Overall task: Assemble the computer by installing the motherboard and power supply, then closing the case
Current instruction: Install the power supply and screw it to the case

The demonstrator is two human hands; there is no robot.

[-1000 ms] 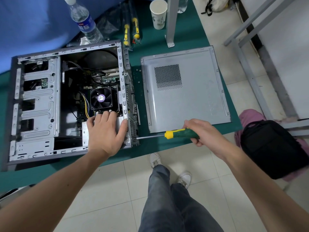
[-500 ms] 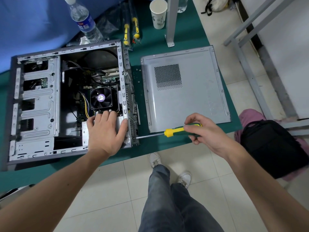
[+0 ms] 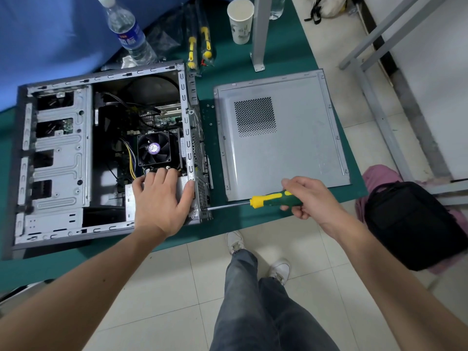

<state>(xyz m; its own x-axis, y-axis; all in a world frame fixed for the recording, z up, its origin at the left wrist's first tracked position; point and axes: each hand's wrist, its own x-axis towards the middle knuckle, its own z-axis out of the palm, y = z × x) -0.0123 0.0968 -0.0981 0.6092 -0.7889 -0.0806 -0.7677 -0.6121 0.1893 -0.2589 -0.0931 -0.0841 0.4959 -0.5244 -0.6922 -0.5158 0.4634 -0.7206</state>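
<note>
The open grey computer case (image 3: 55, 158) lies on its side on the green table. Inside it sit the motherboard with a black CPU fan (image 3: 153, 148) and the silver power supply (image 3: 130, 201) in the near right corner. My left hand (image 3: 162, 198) lies flat on the power supply, fingers spread, thumb at the case's rear edge. My right hand (image 3: 307, 196) grips a screwdriver (image 3: 268, 199) with a green and yellow handle. Its shaft runs left and its tip meets the rear panel of the case near the bottom corner. The loose side panel (image 3: 301, 148) lies flat to the right.
A water bottle (image 3: 126, 34), a paper cup (image 3: 240, 21), two bagged yellow-handled tools (image 3: 200, 49) and a metal post (image 3: 259, 31) stand at the table's back. Small screws (image 3: 210, 115) lie between case and panel. A black bag (image 3: 415, 224) sits on the right; my legs stand below the table's edge.
My right hand has turned around the screwdriver handle, fingers shifting their grip, while the tip stays at the case's rear. My left hand has not moved.
</note>
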